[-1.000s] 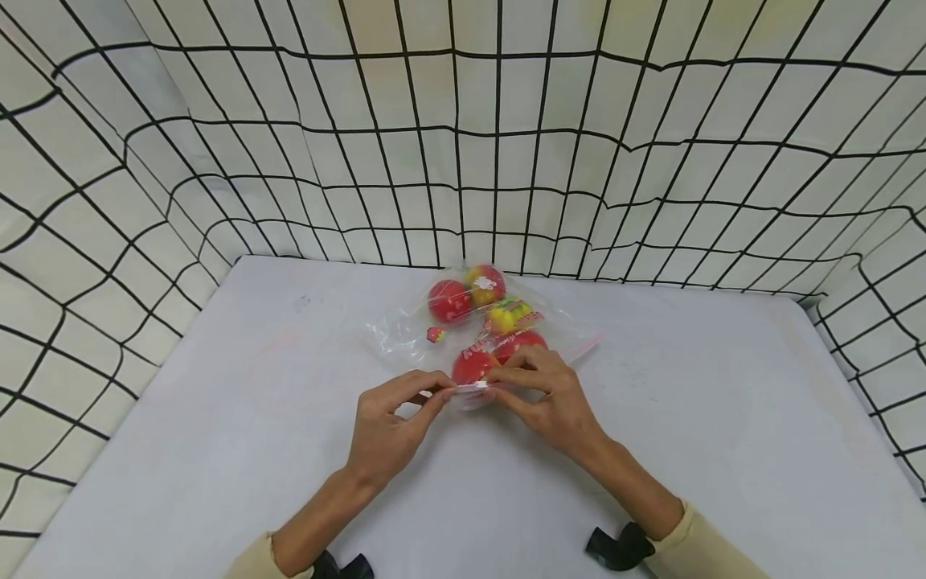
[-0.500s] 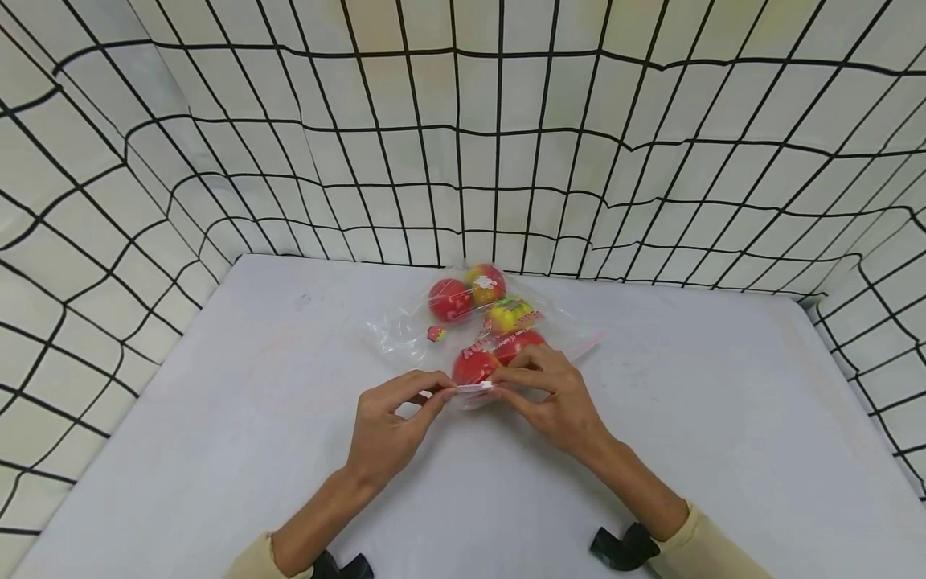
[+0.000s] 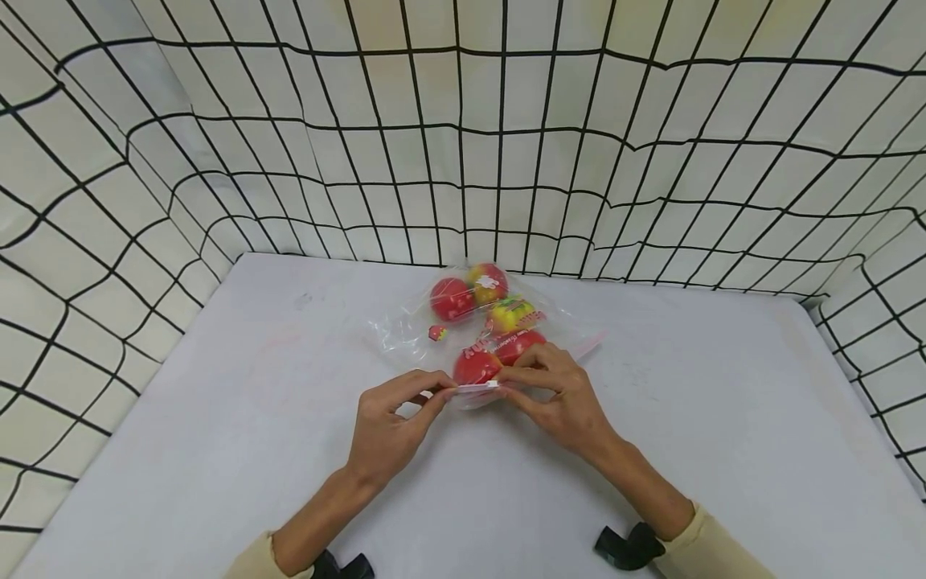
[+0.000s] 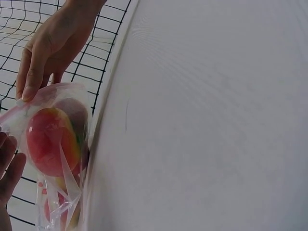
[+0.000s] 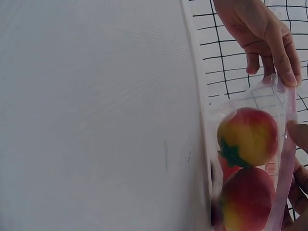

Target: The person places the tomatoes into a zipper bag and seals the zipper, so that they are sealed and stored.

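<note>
A clear zip bag [image 3: 405, 334] with printed labels lies on the table with several red and yellow round fruits inside, such as this fruit [image 5: 248, 137]. Its pinkish zip strip [image 5: 288, 154] runs along the near edge. My left hand [image 3: 391, 418] pinches the left end of that strip between thumb and forefinger. At the small white slider [image 3: 493, 384], my right hand [image 3: 557, 398] pinches with thumb and forefinger. In the left wrist view the right hand [image 4: 55, 45] appears at the top, above the bagged fruit [image 4: 53, 142].
The bag rests on a white table [image 3: 253, 418]. Black netting [image 3: 499, 129] over pale walls rises behind the table and at both sides. Dark wrist mounts [image 3: 629, 547] show near the sleeves.
My right hand has slid slightly to the right along the zip strip, and the white slider has moved with it. The left hand has stayed put.
</note>
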A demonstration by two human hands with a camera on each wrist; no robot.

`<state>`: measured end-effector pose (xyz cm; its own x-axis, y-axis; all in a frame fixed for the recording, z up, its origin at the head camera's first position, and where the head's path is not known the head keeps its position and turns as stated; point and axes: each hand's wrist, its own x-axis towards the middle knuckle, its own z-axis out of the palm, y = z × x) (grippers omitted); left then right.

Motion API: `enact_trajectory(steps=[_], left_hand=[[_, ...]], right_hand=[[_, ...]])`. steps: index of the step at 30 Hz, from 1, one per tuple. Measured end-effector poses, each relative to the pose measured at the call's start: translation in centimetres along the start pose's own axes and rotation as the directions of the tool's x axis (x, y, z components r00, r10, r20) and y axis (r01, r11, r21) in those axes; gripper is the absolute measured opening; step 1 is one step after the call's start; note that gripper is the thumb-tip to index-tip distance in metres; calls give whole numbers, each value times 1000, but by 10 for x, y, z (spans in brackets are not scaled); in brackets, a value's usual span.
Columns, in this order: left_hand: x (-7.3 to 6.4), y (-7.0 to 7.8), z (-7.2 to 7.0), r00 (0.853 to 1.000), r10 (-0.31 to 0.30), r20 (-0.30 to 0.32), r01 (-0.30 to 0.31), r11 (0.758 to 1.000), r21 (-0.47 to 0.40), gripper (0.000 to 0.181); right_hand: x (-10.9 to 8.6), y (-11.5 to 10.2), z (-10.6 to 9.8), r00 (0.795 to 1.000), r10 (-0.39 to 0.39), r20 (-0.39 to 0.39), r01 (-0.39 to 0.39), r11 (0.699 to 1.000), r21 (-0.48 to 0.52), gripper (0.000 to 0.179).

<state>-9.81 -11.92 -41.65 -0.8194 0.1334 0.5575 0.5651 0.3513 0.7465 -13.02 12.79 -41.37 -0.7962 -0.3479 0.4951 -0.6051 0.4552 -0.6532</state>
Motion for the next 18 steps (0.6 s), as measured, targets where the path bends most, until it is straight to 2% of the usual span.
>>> enact_trajectory(steps=[13,18], left_hand=[[-1,0,0,1000,-6,-1,6,1000,8,22],[0,-2,0,999,-28,28,28,1000,-2,19]], right_hand=[[0,5,-3,999,29,25,-29,999,16,31],[-1,3,-3,997,57,44,-58,998,27,31]])
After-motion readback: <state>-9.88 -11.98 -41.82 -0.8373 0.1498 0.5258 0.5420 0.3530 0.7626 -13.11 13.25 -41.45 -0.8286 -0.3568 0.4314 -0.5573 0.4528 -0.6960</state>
